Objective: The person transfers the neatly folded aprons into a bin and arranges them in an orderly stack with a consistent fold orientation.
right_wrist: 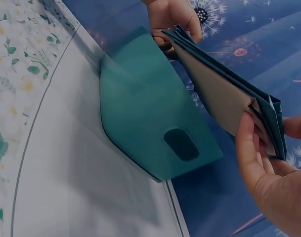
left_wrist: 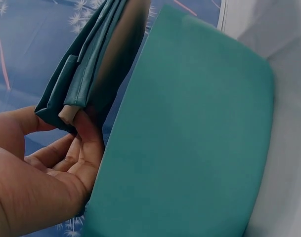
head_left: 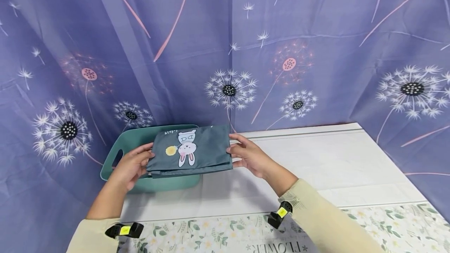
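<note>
A folded dark green cloth (head_left: 211,147) with a printed white rabbit hangs level between both hands, over a green plastic basket (head_left: 165,184). My left hand (head_left: 131,163) pinches the cloth's left end, thumb on one face and fingers beneath. At the opposite end, my right hand (head_left: 249,157) grips the edge between thumb and fingers. Several stacked layers and a beige underside of the cloth (right_wrist: 214,94) show in the right wrist view. The basket's inside is mostly hidden by the cloth; an oval handle hole (right_wrist: 182,144) is visible in one end.
The basket stands at the left of a white tabletop (head_left: 316,159), close to a purple curtain (head_left: 197,61) with dandelion prints. Along the near edge runs a floral-patterned cover (head_left: 197,233). Black bands with yellow labels sit on both sleeves.
</note>
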Demonstrator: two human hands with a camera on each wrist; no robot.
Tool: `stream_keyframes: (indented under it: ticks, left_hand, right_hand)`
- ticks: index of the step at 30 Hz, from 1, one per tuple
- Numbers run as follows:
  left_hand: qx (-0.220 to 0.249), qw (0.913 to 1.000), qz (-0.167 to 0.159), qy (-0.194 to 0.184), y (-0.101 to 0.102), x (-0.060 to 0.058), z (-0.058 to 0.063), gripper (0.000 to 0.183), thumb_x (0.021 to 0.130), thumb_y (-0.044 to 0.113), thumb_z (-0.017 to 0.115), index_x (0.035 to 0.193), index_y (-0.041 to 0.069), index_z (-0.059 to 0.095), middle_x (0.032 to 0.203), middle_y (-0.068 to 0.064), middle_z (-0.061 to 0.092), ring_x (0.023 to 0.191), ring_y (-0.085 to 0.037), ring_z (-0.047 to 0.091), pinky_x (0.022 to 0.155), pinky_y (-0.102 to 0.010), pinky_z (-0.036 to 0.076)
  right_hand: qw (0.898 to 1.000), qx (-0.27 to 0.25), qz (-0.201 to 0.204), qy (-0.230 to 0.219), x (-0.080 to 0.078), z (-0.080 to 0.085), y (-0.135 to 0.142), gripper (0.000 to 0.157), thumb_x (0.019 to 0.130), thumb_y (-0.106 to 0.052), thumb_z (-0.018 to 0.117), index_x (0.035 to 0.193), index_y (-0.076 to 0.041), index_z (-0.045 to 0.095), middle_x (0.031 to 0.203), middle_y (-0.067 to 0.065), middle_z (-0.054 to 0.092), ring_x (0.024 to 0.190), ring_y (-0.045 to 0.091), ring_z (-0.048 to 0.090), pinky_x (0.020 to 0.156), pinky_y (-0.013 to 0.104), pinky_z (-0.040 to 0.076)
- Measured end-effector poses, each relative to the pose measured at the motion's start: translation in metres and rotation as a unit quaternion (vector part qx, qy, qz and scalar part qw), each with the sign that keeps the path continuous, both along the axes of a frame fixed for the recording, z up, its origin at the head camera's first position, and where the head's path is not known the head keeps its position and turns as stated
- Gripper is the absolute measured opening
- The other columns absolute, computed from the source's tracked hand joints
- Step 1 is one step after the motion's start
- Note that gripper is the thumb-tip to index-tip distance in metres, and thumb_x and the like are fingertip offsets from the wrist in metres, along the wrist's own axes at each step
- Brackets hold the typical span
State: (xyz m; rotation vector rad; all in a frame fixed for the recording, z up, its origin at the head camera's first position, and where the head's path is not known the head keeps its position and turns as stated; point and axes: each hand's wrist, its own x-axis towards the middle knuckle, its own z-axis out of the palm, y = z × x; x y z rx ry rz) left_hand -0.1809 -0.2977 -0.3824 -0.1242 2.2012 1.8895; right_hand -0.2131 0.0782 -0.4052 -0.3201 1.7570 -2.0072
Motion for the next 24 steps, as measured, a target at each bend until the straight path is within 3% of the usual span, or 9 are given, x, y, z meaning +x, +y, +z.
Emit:
stream_keyframes:
  ticks: [5,11,20,24]
  left_hand:
    - [0.032,0.9995,0.000,0.002,-0.009,-0.001,0.000,0.060,0.105,0.016,0.049,0.159,0.001,0.024,0.070,0.015,0.046,0.076,0.000,0.058,0.074,-0.024,0.054]
    - [0.043,0.9991,0.006,-0.004,-0.020,-0.001,0.001,0.059,0.105,0.015,0.051,0.157,0.003,0.027,0.073,0.015,0.055,0.075,-0.001,0.062,0.072,-0.025,0.057]
    - [0.007,0.9998,0.020,-0.005,-0.032,-0.004,0.001,0.056,0.104,0.015,0.049,0.156,0.006,0.029,0.067,0.013,0.034,0.067,-0.003,0.050,0.061,-0.024,0.044]
    - [0.009,0.9996,0.025,-0.009,-0.037,-0.005,0.002,0.055,0.105,0.015,0.049,0.155,0.007,0.030,0.066,0.013,0.032,0.062,-0.002,0.045,0.058,-0.023,0.040]
  right_hand:
    - [1.000,-0.002,-0.001,-0.003,0.001,0.001,-0.010,0.066,0.096,-0.013,0.050,0.158,-0.011,0.028,0.118,0.007,0.053,0.101,0.016,0.056,0.080,0.033,0.057]
    - [1.000,-0.007,-0.005,-0.009,0.001,0.001,-0.022,0.065,0.095,-0.011,0.051,0.157,-0.013,0.031,0.118,0.007,0.054,0.101,0.016,0.057,0.080,0.034,0.058]
    - [1.000,-0.021,-0.012,-0.009,0.001,0.000,-0.041,0.065,0.095,-0.011,0.051,0.157,-0.012,0.032,0.124,0.012,0.056,0.101,0.016,0.062,0.080,0.035,0.058]
    - [0.999,-0.029,-0.013,-0.011,0.001,0.003,-0.048,0.066,0.094,-0.010,0.051,0.157,-0.012,0.032,0.125,0.013,0.056,0.101,0.016,0.064,0.081,0.036,0.059]
